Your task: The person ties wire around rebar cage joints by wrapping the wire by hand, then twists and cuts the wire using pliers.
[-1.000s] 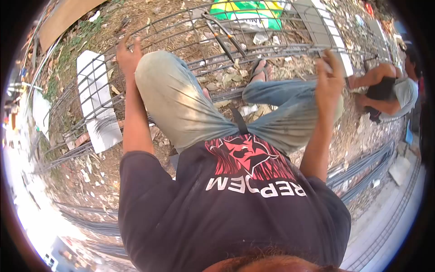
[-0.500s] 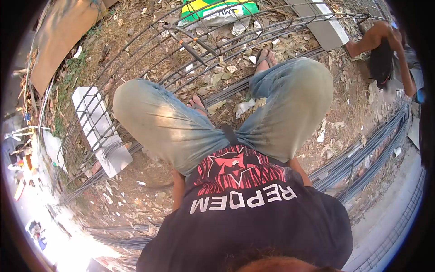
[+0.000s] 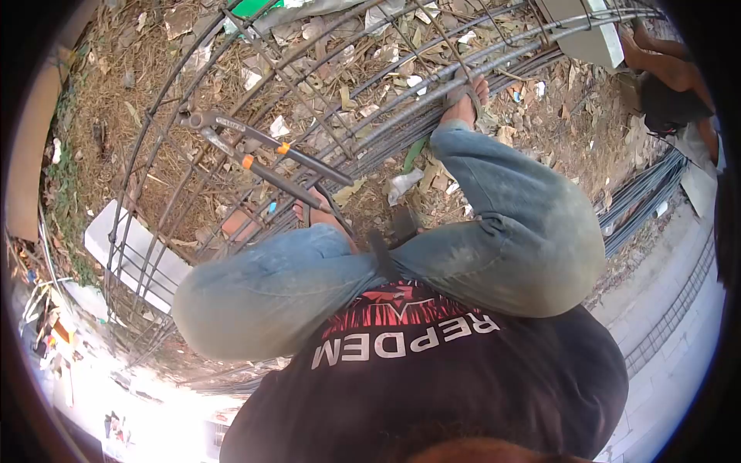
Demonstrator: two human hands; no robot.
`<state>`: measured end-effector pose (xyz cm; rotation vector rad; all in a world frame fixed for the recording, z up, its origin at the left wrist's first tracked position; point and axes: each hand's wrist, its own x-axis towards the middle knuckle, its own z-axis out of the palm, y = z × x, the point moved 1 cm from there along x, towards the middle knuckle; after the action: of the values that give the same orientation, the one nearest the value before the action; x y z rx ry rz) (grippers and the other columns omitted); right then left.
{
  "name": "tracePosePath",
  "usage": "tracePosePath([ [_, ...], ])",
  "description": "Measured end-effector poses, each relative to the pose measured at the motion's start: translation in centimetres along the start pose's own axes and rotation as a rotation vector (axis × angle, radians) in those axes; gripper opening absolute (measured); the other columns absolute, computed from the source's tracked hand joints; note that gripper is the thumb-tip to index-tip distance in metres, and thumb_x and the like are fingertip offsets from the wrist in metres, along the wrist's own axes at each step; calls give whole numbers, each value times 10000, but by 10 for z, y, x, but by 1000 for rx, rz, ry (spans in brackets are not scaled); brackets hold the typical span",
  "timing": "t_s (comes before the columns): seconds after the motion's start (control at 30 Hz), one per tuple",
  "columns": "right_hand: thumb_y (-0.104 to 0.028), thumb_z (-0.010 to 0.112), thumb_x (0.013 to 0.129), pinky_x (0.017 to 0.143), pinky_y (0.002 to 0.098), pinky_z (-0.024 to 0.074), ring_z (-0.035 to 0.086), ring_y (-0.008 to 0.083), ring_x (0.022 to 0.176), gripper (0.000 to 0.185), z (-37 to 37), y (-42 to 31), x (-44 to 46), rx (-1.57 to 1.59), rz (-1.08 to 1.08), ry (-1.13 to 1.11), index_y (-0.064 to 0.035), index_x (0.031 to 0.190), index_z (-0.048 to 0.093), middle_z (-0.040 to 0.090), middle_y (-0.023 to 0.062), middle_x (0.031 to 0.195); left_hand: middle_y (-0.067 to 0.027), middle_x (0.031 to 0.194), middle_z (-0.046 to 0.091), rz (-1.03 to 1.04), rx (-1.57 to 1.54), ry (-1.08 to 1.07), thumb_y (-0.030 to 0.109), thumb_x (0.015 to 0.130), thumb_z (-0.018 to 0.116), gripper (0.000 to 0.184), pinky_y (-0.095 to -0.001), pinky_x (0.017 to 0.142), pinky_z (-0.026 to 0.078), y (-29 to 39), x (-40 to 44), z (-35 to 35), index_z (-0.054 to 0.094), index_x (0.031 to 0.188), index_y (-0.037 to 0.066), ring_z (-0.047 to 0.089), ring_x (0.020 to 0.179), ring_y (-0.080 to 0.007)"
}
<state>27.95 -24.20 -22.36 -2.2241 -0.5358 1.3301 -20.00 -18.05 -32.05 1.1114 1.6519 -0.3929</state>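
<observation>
Both hands hidden, perhaps behind knees [image 3: 556,251]; bolt cutters [image 3: 284,148] ahead

Left hand and right hand: both out of sight, contents cannot be told.
Rebar cage [image 3: 113,231]: cut off at the top edge.
Long-handled cutter [image 3: 316,163]: marking near its head too small to read.
Green bag [image 3: 251,6]: mostly beyond the top edge.
White board [image 3: 143,251]: one end partly hidden by the left knee [image 3: 208,309].
Rod bundle [image 3: 641,193]: near end hidden behind the right knee [image 3: 567,255].
Shirt [image 3: 463,386]: red print partly covered by the trousers.
Dark block [image 3: 405,224] between the legs: identity unclear.
Co-worker [image 3: 671,96]: cut off at right.
Small objects [image 3: 58,347], lower left: blurred, beside glare.
</observation>
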Motion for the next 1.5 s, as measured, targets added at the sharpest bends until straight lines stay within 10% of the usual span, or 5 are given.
tracePosePath([
  [0.63,-357,634,995,953,395,552,669,272,1117,484,-68,-39,51,-160,94,-212,30,1285,654,707,192,1208,-124,923,764,-91,-129,-29,248,1004,637,334,-373,776,531,106,8,76,727,1108,-56,709,877,-242],
  [1.5,-342,607,1019,925,391,564,678,264,1078,468,-107,227,-102,294,-34,-184,48,1271,661,712,189,1197,-127,939,768,-139,-174,228,268,996,645,360,-376,803,541,-32,-111,239,723,1138,-54,714,903,-256],
])
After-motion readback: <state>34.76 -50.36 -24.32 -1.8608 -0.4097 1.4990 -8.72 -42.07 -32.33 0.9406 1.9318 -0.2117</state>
